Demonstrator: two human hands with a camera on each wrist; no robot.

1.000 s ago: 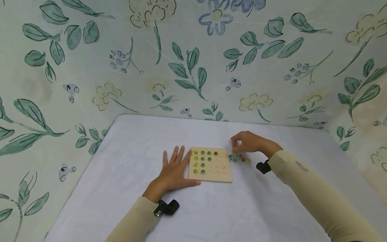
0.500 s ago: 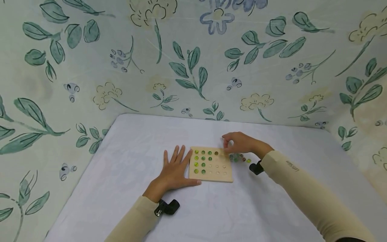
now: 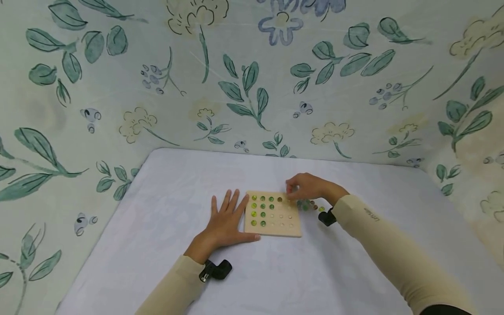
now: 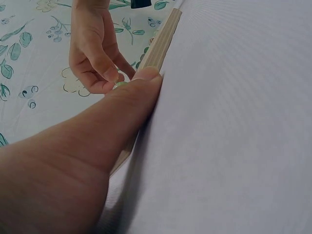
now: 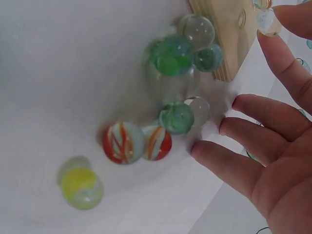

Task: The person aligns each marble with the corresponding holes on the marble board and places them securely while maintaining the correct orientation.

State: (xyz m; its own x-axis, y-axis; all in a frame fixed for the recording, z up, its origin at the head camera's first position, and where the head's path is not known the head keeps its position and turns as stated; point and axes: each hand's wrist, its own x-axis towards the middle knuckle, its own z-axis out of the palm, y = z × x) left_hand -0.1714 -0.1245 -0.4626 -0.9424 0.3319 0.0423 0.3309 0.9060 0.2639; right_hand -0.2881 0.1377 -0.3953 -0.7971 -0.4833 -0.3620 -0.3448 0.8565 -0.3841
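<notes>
A square wooden board [image 3: 275, 232] with rows of round hollows lies on the white cloth. Yellow-green and green marbles fill its left columns, and a brown marble [image 3: 280, 199] sits in the back row. My left hand [image 3: 224, 225] rests spread at the board's left side, the thumb along its front edge. Over the back right corner, my right hand [image 3: 309, 186] pinches a clear marble [image 5: 268, 23] between thumb and index finger. The right wrist view shows its other fingers loosely extended beside the loose marbles.
Right of the board lie loose marbles: green [image 5: 172, 55], clear [image 5: 196, 30], red-and-white [image 5: 124, 142] and a yellow one [image 5: 83, 189] farthest out. Behind the white-covered table [image 3: 189, 175] hangs a floral cloth [image 3: 157, 65]. Each wrist carries a small black camera.
My right hand has moved left from above the loose marbles to the board's back right corner and lowered slightly. The left hand has stayed in place.
</notes>
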